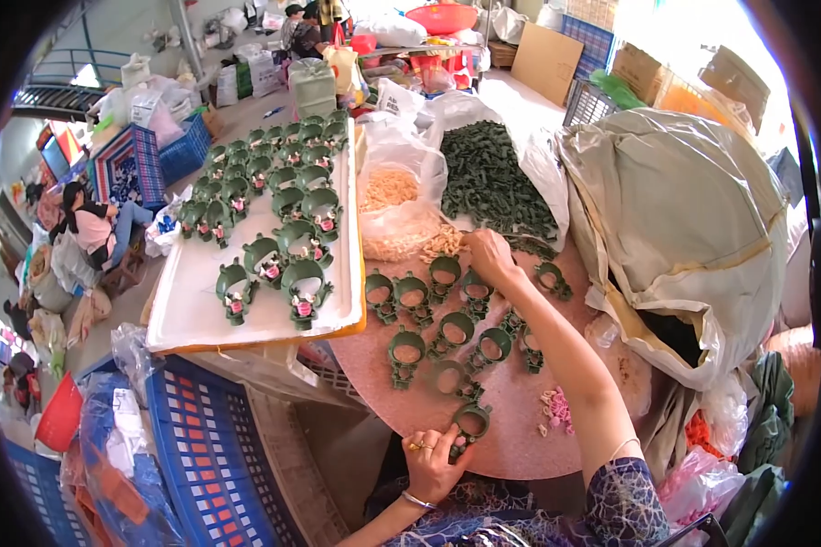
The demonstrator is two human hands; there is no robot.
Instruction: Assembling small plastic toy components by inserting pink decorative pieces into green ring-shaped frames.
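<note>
Near the front edge of the round table, my left hand (433, 460) grips a dark green plastic figure with a ring-shaped top (472, 421), thumb and fingers around its lower part. My right arm stretches across the table. At its far end my right hand (491, 257) is closed, fingertips down beside a small heap of beige pieces (442, 242); anything they pinch is hidden. Between the hands stand several similar green figures (406, 346) with open rings. A little pile of pink pieces (556, 412) lies to the right of my left hand.
On the left, a white board (187, 305) carries rows of green figures with pink parts. Bags of beige pieces (390, 187) and dark green pieces (493, 173) lie at the back. A large grey sack (684, 210) stands right. Blue crates (201, 438) sit lower left; other people are farther back.
</note>
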